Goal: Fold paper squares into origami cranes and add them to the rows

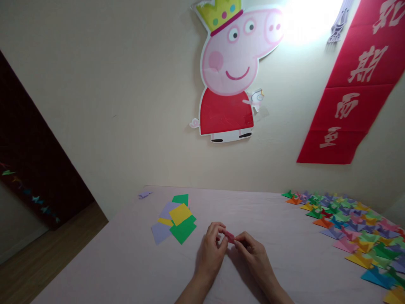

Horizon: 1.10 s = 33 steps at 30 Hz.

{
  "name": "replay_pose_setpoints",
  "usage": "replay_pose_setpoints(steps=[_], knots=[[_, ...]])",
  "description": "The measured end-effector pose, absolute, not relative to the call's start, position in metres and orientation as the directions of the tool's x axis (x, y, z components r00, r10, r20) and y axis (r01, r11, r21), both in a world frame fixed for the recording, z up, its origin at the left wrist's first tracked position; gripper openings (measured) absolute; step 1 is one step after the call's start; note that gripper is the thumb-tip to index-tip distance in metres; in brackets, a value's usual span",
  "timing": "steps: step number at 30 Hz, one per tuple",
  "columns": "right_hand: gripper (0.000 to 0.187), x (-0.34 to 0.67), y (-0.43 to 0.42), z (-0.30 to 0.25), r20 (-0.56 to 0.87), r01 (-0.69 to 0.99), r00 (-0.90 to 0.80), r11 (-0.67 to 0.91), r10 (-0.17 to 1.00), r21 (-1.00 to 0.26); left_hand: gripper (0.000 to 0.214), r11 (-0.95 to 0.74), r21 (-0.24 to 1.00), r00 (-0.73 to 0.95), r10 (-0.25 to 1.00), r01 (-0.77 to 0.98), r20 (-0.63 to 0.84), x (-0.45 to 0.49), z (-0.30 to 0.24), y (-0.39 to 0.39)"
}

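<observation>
Both my hands rest on a pale pink table [126,261] near its front middle. My left hand [212,249] and my right hand [253,255] pinch a small folded piece of pink paper [230,236] between their fingertips, one at each end. The fingers of both hands are curled round it. To the left of my hands lies a loose pile of square paper sheets [177,219] in green, yellow and lilac.
Several folded paper figures in many colours [354,230] cover the table's right side. One lilac scrap [144,194] lies at the far left edge. A cartoon pig cutout [230,71] and a red banner [357,80] hang on the wall behind. Wooden floor [38,257] shows at left.
</observation>
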State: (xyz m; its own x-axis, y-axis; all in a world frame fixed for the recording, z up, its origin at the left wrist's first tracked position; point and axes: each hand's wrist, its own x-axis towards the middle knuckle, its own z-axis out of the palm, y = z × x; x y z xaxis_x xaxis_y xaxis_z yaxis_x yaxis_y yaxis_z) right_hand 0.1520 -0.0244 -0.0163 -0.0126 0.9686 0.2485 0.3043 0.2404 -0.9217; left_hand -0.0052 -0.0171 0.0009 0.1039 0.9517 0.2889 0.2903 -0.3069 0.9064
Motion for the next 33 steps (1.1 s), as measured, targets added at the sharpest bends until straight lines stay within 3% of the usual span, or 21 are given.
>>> replay_pose_setpoints(steps=[2, 7, 12, 27, 33], knots=[[0.035, 0.1522, -0.0237, -0.0165, 0.266, 0.318, -0.010, 0.255, 0.964, -0.913, 0.013, -0.347, 0.877, 0.114, 0.938, 0.334, 0.328, -0.0065, 0.0018, -0.0179], [0.021, 0.1531, -0.0226, -0.0198, 0.481, 0.432, 0.025, 0.424, 0.877, -0.796, 0.015, -0.460, 0.691, 0.231, 0.885, 0.558, 0.403, -0.0062, 0.0020, -0.0215], [0.009, 0.1530, -0.0235, -0.0195, 0.482, 0.468, -0.055, 0.449, 0.875, -0.761, 0.017, -0.479, 0.572, 0.288, 0.872, 0.666, 0.395, -0.0022, 0.0016, -0.0232], [0.006, 0.1563, -0.0250, -0.0135, 0.462, 0.553, -0.025, 0.397, 0.886, -0.732, 0.010, -0.448, 0.681, 0.227, 0.891, 0.579, 0.394, -0.0045, -0.0011, -0.0237], [0.026, 0.1585, -0.0250, -0.0131, 0.322, 0.591, -0.048, 0.286, 0.946, -0.754, 0.005, -0.279, 0.834, 0.155, 0.960, 0.475, 0.233, -0.0066, -0.0058, -0.0176]])
